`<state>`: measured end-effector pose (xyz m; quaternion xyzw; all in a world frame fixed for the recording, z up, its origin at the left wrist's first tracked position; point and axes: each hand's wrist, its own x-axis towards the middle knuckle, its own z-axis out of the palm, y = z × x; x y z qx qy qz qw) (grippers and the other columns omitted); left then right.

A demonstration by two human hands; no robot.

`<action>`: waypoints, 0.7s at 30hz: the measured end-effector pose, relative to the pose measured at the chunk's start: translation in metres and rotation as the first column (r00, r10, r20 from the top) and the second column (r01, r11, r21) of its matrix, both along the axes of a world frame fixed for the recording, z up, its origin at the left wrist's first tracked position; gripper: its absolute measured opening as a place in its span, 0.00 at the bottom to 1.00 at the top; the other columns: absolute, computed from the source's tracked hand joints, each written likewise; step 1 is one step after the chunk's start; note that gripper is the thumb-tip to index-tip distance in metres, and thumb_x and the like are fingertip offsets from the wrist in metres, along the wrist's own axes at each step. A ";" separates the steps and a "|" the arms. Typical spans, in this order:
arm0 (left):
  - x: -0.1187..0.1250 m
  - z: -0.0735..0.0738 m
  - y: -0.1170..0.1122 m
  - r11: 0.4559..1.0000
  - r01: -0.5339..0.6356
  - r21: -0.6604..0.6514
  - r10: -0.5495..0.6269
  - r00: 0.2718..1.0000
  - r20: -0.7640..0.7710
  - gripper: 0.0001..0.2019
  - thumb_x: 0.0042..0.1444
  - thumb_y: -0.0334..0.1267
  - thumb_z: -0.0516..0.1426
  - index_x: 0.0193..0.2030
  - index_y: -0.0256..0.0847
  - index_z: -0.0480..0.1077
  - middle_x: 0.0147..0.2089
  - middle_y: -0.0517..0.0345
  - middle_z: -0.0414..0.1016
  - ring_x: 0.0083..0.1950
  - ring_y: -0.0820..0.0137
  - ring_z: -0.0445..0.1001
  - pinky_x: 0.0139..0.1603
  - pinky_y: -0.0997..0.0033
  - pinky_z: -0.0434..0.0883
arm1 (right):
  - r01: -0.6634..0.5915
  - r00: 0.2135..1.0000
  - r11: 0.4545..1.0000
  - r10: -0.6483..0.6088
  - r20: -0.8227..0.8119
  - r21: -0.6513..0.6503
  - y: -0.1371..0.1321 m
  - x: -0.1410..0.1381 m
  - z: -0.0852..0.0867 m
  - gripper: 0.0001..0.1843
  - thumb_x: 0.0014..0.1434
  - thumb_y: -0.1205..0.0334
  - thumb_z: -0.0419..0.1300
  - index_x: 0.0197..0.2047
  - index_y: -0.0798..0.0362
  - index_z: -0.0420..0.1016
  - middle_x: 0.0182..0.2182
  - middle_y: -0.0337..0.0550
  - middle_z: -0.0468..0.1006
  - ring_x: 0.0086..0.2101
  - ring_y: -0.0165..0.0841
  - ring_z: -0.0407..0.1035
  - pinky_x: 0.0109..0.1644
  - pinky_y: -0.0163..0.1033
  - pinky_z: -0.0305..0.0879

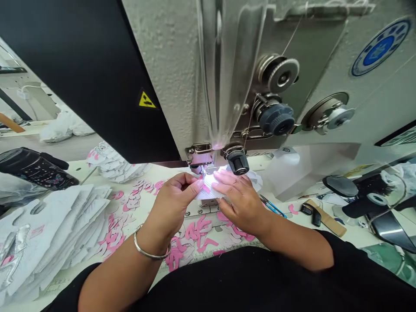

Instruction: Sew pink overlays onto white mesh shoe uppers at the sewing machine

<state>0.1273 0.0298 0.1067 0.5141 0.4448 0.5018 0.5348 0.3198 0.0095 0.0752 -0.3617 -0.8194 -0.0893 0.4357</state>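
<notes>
White cloth [203,196], head view: lies under the needle end of a sewing machine [169,86], lit by a bright lamp glow. A small pink strip [206,189] shows on its upper face.

Left hand [175,195]: thumb and forefinger pinched together on the cloth's left edge, just beside the pink strip. Metal bracelet [143,251] round that wrist.

Right hand [238,197]: fingers extended and spread a little, laid over the cloth's right part. The two hands are near each other, not touching.

Around them: pink and white scraps [198,229] scattered over the table, in front of and left of the machine bed. Large stack of white pieces [65,234] at left, a smaller pile [117,167] beyond, dark bottle [35,167] near both. Blue snips [273,207] beside the right wrist.
</notes>
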 end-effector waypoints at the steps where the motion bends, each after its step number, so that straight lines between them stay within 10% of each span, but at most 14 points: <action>1: 0.000 -0.001 -0.001 1.000 -0.010 0.004 0.010 1.000 -0.016 0.10 0.50 0.41 0.66 0.31 0.40 0.70 0.32 0.62 0.70 0.33 0.73 0.67 0.37 0.72 0.65 | -0.009 1.000 1.000 0.008 -0.015 -0.004 -0.001 0.000 0.000 0.17 0.61 0.69 0.56 0.54 0.52 0.69 0.56 0.50 0.74 0.59 0.41 0.64 0.63 0.52 0.60; 21: 0.004 -0.006 -0.007 0.983 -0.112 0.144 0.135 0.977 -0.165 0.11 0.50 0.43 0.65 0.33 0.42 0.71 0.32 0.61 0.71 0.31 0.73 0.66 0.32 0.73 0.64 | -0.027 0.999 1.000 0.027 -0.021 -0.006 -0.001 0.001 -0.004 0.18 0.59 0.71 0.56 0.52 0.47 0.71 0.57 0.47 0.72 0.60 0.40 0.64 0.62 0.52 0.61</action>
